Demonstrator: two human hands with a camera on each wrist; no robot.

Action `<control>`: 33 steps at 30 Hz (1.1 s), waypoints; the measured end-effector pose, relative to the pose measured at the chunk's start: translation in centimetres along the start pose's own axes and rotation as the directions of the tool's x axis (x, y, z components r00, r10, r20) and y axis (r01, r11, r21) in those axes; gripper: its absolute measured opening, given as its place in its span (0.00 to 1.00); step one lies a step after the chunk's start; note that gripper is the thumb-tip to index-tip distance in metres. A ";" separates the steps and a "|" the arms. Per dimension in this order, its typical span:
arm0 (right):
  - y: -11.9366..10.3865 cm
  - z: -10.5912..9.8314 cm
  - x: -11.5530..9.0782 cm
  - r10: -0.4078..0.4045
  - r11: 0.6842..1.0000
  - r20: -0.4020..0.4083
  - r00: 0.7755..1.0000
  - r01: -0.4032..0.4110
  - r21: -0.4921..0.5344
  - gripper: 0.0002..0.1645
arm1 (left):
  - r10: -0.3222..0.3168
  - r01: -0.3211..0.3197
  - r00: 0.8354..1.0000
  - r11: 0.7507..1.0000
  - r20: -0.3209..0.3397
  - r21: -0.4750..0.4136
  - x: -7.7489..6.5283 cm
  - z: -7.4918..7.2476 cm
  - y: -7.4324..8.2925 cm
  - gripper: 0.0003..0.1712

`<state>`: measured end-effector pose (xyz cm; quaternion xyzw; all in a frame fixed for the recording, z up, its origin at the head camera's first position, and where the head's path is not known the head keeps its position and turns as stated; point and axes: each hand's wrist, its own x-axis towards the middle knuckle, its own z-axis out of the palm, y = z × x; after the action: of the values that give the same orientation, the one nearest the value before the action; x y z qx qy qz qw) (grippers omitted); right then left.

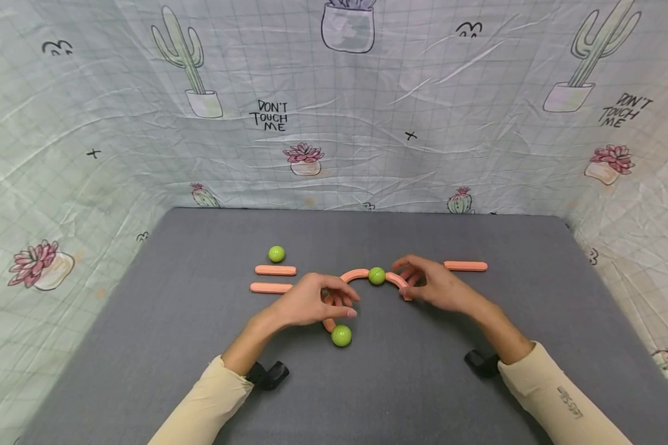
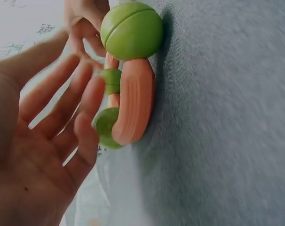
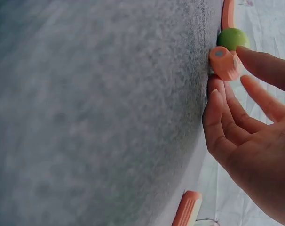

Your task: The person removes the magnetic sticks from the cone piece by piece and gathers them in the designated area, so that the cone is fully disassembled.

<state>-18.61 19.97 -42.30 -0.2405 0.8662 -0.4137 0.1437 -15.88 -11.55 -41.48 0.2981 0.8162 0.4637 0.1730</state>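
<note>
On the grey surface, curved orange ribbed sticks and green balls form an arc. My right hand is at its right end, with thumb and fingers on either side of a curved stick that adjoins the top green ball. Another curved stick runs left from that ball. Over the arc's left side hovers my left hand, fingers loosely bent and holding nothing. Beneath it a lower curved stick joins the near green ball. A third ball, mostly hidden from the head view, sits at that stick's other end.
Two straight orange sticks, one farther back and one nearer, lie left of the arc, with a loose green ball behind them. Another straight stick lies beyond my right hand. A cactus-print sheet encloses the back and sides.
</note>
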 end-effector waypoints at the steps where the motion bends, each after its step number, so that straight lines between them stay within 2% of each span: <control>1: -0.1 0.0 0.1 0.015 1.000 0.001 1.000 -0.015 -0.008 0.25 | 0.005 -0.005 0.999 1.000 -0.037 0.007 0.3 0.1 0.0 0.15; 3: -0.1 0.1 0.3 0.032 0.999 0.011 0.999 -0.032 -0.023 0.27 | 0.013 -0.010 0.994 1.000 -0.109 0.027 0.8 0.2 -0.1 0.13; 6: -0.1 0.1 0.6 0.048 0.998 0.031 0.998 -0.047 -0.031 0.24 | 0.040 -0.027 0.981 0.997 -0.188 0.074 1.7 0.3 -0.1 0.11; 11: -0.1 0.2 1.0 0.056 0.998 0.043 0.998 -0.056 0.002 0.20 | 0.066 -0.025 0.965 0.987 -0.255 0.158 3.1 0.3 -0.7 0.12; 14: -0.2 0.2 1.2 0.060 0.997 0.036 0.998 -0.062 0.039 0.19 | 0.031 0.014 0.969 0.983 -0.245 0.180 3.8 0.4 -1.1 0.17; 18: -0.3 0.3 1.5 0.072 0.994 0.029 0.997 -0.074 0.080 0.18 | -0.055 0.086 0.981 0.982 -0.184 0.169 4.3 0.7 -1.6 0.26; 21: -0.3 0.3 1.6 0.080 0.992 0.031 0.996 -0.082 0.096 0.18 | -0.099 0.124 0.982 0.979 -0.158 0.163 4.5 0.9 -1.8 0.29; 33: -0.4 0.3 2.2 0.093 0.987 0.016 0.996 -0.094 0.128 0.18 | -0.130 0.163 0.979 0.960 -0.155 0.228 5.4 1.1 -1.9 0.26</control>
<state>-20.25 18.38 -42.32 -0.1921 0.8474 -0.4602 0.1825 -19.98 -8.06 -43.73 0.2227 0.8960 0.3674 0.1127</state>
